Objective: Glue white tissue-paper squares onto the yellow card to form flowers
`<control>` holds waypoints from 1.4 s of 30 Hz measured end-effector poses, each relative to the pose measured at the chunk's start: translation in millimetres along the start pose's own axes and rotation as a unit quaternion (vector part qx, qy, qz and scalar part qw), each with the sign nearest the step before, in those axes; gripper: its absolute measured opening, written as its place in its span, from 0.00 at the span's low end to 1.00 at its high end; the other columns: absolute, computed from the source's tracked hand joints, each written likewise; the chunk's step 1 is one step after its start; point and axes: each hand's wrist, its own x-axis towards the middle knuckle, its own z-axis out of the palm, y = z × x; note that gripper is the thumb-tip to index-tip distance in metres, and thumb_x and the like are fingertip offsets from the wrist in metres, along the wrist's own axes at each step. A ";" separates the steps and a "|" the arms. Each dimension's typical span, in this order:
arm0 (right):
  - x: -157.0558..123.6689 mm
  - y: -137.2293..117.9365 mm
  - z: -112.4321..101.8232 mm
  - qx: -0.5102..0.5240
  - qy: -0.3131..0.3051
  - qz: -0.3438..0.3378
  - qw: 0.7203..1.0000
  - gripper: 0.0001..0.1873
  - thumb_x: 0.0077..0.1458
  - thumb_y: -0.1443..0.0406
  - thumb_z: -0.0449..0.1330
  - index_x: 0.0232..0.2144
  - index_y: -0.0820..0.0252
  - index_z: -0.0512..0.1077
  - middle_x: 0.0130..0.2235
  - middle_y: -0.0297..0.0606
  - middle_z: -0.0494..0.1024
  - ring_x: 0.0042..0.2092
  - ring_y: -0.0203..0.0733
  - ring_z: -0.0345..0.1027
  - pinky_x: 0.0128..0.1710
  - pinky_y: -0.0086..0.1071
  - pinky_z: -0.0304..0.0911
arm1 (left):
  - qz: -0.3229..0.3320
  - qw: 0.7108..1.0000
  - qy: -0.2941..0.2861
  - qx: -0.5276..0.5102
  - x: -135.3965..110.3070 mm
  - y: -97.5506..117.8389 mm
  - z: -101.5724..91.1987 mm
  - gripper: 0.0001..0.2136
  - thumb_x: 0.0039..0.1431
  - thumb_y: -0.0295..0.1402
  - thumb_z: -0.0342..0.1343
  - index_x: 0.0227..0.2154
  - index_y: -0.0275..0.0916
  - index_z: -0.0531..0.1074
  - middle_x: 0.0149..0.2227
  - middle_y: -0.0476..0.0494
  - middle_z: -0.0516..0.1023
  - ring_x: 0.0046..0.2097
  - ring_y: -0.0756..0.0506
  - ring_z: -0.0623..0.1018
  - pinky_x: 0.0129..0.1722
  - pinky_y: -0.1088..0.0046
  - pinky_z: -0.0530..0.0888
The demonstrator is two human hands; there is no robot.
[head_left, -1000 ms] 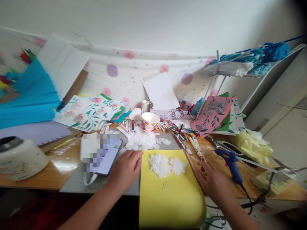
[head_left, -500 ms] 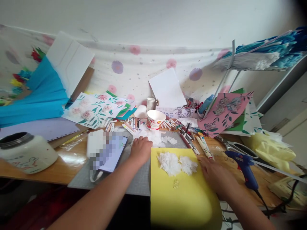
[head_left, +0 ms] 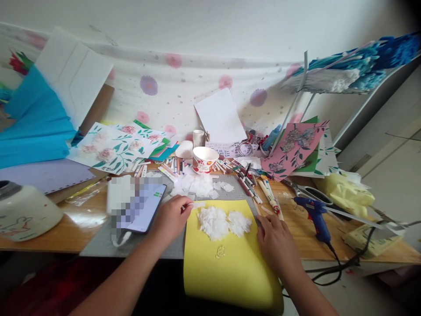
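My left hand (head_left: pixel 173 213) is closed in a pinch on a small piece of white tissue paper (head_left: pixel 199 204), just above the top left corner of a yellow sheet of paper (head_left: pixel 226 276). On that sheet sit two ruffled white tissue clusters (head_left: pixel 213 223), side by side. Below them is a clear ring-shaped patch of glue (head_left: pixel 220 251). My right hand (head_left: pixel 278 241) is at the sheet's right edge with its fingers curled, seeming to grip it; the fingertips are partly hidden. Loose white tissue pieces (head_left: pixel 200 186) lie beyond the sheet.
A phone (head_left: pixel 148 208) on a grey mat (head_left: pixel 101 241) lies at left, near a large jar (head_left: pixel 29 213). Behind are a paper bowl (head_left: pixel 205 160) and scattered markers. To the right are a blue glue gun (head_left: pixel 314 217), scissors (head_left: pixel 309 191) and cables. The yellow sheet overhangs the table's front edge.
My left hand has drawn back from the loose tissue pile with a piece between its fingers. My right hand's fingers have curled in at the sheet's edge. The camera view has shifted.
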 end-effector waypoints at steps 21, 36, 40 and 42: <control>25.7 26.1 0.4 0.062 -0.071 -0.020 0.995 0.19 0.65 0.67 0.49 0.52 0.64 0.74 0.49 0.55 0.77 0.49 0.55 0.74 0.48 0.42 0.65 | -0.156 0.934 -0.080 -0.311 -36.7 13.3 -1.5 0.15 0.53 0.46 0.54 0.23 0.39 0.68 0.23 0.52 0.70 0.26 0.48 0.69 0.28 0.74 0.65; 22.6 33.3 4.9 0.059 -0.045 -0.006 0.997 0.21 0.59 0.74 0.48 0.48 0.67 0.76 0.45 0.58 0.80 0.43 0.55 0.77 0.42 0.42 0.68 | -0.115 0.965 -0.041 -0.232 -43.3 -4.5 20.1 0.14 0.59 0.44 0.49 0.24 0.41 0.66 0.22 0.51 0.72 0.28 0.45 0.76 0.29 0.72 0.69; 21.0 40.4 4.4 0.081 -0.037 -0.003 0.996 0.27 0.53 0.77 0.50 0.53 0.67 0.74 0.42 0.58 0.81 0.41 0.57 0.78 0.40 0.44 0.70 | -0.102 0.969 -0.020 -0.223 -43.7 -2.4 18.8 0.15 0.60 0.44 0.49 0.24 0.41 0.65 0.22 0.51 0.72 0.27 0.45 0.78 0.28 0.72 0.69; 19.5 44.9 2.7 0.110 -0.032 -0.007 0.993 0.27 0.53 0.76 0.50 0.52 0.64 0.75 0.42 0.55 0.81 0.42 0.55 0.78 0.42 0.45 0.70 | -0.093 0.971 -0.013 -0.220 -43.8 -1.3 16.8 0.15 0.60 0.44 0.50 0.24 0.41 0.65 0.21 0.52 0.71 0.27 0.45 0.77 0.28 0.73 0.69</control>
